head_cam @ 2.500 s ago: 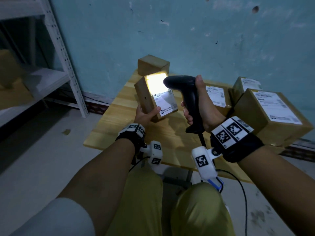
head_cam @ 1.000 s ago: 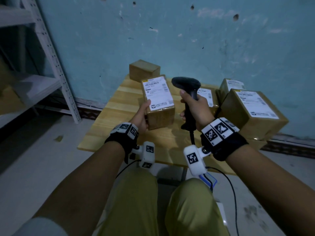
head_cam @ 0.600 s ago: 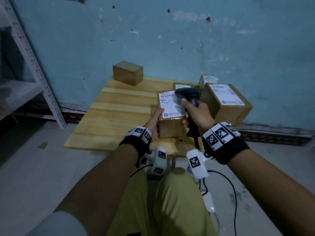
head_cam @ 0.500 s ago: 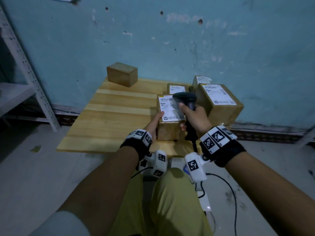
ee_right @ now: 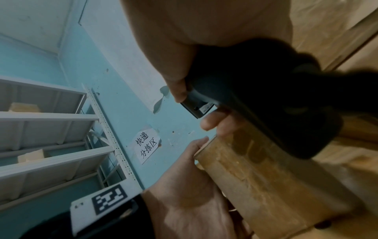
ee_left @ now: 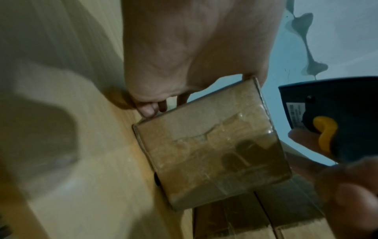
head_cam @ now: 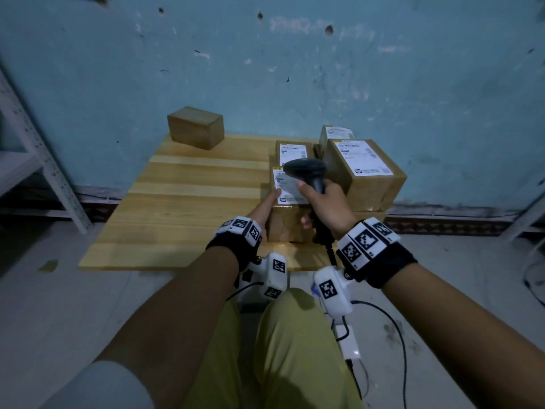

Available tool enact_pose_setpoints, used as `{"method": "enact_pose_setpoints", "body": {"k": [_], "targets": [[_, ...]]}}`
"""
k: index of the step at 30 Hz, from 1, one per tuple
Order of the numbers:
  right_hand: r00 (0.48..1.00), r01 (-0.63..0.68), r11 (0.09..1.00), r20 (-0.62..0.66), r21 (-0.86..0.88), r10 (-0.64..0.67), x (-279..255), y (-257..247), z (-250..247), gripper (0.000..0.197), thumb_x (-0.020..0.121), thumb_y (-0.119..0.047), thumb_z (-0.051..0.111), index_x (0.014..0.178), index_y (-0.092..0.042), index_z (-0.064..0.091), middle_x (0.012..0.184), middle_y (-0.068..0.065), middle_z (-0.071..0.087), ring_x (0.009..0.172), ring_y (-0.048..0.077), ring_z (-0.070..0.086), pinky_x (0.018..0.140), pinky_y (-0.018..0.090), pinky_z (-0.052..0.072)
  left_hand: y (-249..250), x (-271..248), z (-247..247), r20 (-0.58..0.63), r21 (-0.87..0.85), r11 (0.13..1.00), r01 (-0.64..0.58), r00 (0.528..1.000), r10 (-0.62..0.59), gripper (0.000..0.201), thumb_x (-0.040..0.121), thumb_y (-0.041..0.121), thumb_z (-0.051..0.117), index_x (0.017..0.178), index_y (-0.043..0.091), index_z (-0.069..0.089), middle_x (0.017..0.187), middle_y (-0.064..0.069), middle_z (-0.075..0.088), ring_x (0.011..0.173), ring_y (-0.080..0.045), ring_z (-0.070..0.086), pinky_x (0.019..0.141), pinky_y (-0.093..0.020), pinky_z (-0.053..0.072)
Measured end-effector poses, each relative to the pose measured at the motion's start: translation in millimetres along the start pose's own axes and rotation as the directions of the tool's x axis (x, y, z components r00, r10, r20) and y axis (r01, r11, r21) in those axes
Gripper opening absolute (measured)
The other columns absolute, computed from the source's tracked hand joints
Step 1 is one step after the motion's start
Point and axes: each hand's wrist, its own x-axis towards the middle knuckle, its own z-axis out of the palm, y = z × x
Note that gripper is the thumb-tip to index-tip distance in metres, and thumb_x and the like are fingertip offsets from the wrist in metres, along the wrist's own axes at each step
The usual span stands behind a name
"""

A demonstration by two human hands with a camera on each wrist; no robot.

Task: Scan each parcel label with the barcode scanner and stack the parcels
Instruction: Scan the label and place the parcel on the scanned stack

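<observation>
My left hand (head_cam: 265,208) grips a small brown parcel (head_cam: 287,222) by its left side, thumb on the edge of its white label (head_cam: 287,187). The parcel sits low at the table's (head_cam: 188,202) front right; I cannot tell whether it touches the wood. My right hand (head_cam: 327,205) holds the black barcode scanner (head_cam: 306,169) by its handle, head just above the label's right side. The left wrist view shows the parcel's taped end (ee_left: 212,145) and the scanner's yellow trigger (ee_left: 325,129). Behind stand a labelled parcel (head_cam: 293,150), a large parcel (head_cam: 364,172) and another (head_cam: 336,132).
A plain unlabelled box (head_cam: 194,126) stands at the table's back left. A white metal shelf rack (head_cam: 29,160) is at the left against the blue wall. The scanner cable (head_cam: 395,320) runs across the floor at my right knee. A paper sign (ee_right: 146,145) hangs on the wall.
The scanner's light, bright on the label 2.5 s ago, is off. Both hands have carried the parcel down and to the right, close to the labelled parcels.
</observation>
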Motion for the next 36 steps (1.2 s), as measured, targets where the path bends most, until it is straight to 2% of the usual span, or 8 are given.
{"method": "enact_pose_setpoints", "body": {"k": [6,12,18,23,27,31,34,36], "targets": [[1.0,-0.017,0.998,0.021,0.06,0.016,1.0,0.8,1.0,0.025,0.093,-0.029,0.056,0.105,-0.009,0.047,0.074,0.004,0.059,0.033,0.008,0.052,0.038,0.023,0.048,-2.1,9.9,0.6,-0.023,0.022,1.0,0.001,1.0,0.0,0.044,0.092,0.054,0.042,0.105,0.018,0.063,0.072,-0.002,0.071,0.071,-0.016,0.067,0.095,-0.034,0.048],[0.999,-0.035,0.997,0.025,0.074,0.033,3.0,3.0,-1.2,0.025,0.093,-0.03,0.056,0.105,-0.009,0.049,0.077,0.005,0.06,0.034,0.009,0.053,0.038,0.024,0.049,0.0,8.1,11.6,-0.018,0.033,0.999,0.005,1.0,-0.005,0.038,0.096,0.046,0.041,0.109,0.014,0.057,0.053,-0.001,0.066,0.045,-0.012,0.064,0.049,-0.019,0.052],[0.999,-0.034,0.995,0.019,0.088,0.033,3.2,5.6,-5.9,0.024,0.093,-0.029,0.056,0.103,-0.009,0.048,0.075,0.004,0.059,0.033,0.009,0.052,0.037,0.024,0.048,-2.9,8.8,19.1,-0.027,0.007,1.0,-0.01,1.0,0.01,0.067,0.088,0.054,0.049,0.13,0.003,0.051,0.067,-0.008,0.065,0.055,-0.022,0.065,0.058,-0.027,0.052],[0.999,-0.05,0.994,0.013,0.097,0.049,3.9,7.1,-9.3,0.028,0.093,-0.029,0.056,0.105,-0.006,0.048,0.072,0.004,0.057,0.032,0.009,0.051,0.036,0.023,0.047,-20.0,35.9,17.6,-0.029,0.037,0.999,0.016,0.999,-0.015,0.108,0.045,0.074,0.073,0.129,0.008,0.054,0.084,-0.013,0.062,0.073,-0.028,0.063,0.076,-0.039,0.051],[0.999,-0.052,0.994,0.005,0.095,0.052,4.8,7.2,-9.9,0.026,0.093,-0.029,0.055,0.105,-0.006,0.048,0.072,0.005,0.057,0.031,0.009,0.051,0.036,0.023,0.046,-23.3,44.4,13.9,-0.012,0.029,0.999,0.046,0.999,-0.046,0.114,0.041,0.075,0.073,0.131,0.009,0.052,0.086,-0.015,0.061,0.076,-0.03,0.062,0.076,-0.041,0.051],[0.999,-0.049,0.996,0.012,0.072,0.048,4.0,6.9,-8.8,0.029,0.093,-0.03,0.056,0.105,-0.005,0.05,0.072,0.006,0.059,0.032,0.01,0.052,0.036,0.023,0.047,-7.3,14.0,17.0,0.032,0.032,0.998,0.05,0.998,-0.051,0.095,0.063,0.071,0.065,0.131,0.005,0.051,0.075,-0.013,0.065,0.065,-0.027,0.064,0.062,-0.034,0.053],[0.998,-0.052,0.997,0.03,0.049,0.051,3.4,3.7,-4.9,0.029,0.093,-0.031,0.056,0.104,-0.005,0.05,0.074,0.007,0.06,0.033,0.01,0.054,0.036,0.023,0.048,6.1,-14.1,22.1,0.043,0.011,0.999,0.052,0.998,-0.052,0.049,0.095,0.049,0.039,0.097,0.004,0.06,0.052,-0.005,0.065,0.046,-0.015,0.063,0.045,-0.018,0.051],[0.998,-0.052,0.997,0.042,0.054,0.049,3.8,-1.7,2.1,0.027,0.093,-0.031,0.056,0.101,-0.005,0.05,0.075,0.009,0.057,0.033,0.01,0.053,0.038,0.024,0.048,13.0,-19.4,18.4,-0.018,0.017,0.999,0.05,0.999,-0.05,0.04,0.098,0.044,0.034,0.105,0.012,0.057,0.075,-0.001,0.071,0.071,-0.002,0.067,0.066,-0.01,0.05]]}}
